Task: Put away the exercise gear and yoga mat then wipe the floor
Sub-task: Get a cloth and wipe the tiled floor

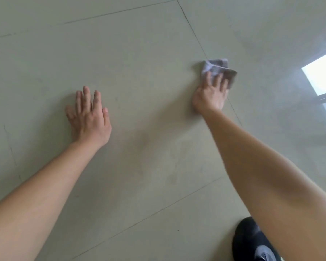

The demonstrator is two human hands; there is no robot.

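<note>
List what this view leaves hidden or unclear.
Cloth: head view, motion-blurred, near part under the right hand.
Shoe: cut off by the bottom edge, partly behind the right forearm.
Yoga mat and exercise gear: outside the frame, so put away or not cannot be told.

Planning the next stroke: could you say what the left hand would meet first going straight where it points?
Seemingly nothing: ahead of the left hand lies only pale tiled floor; the crumpled grey cloth sits aside.
</note>
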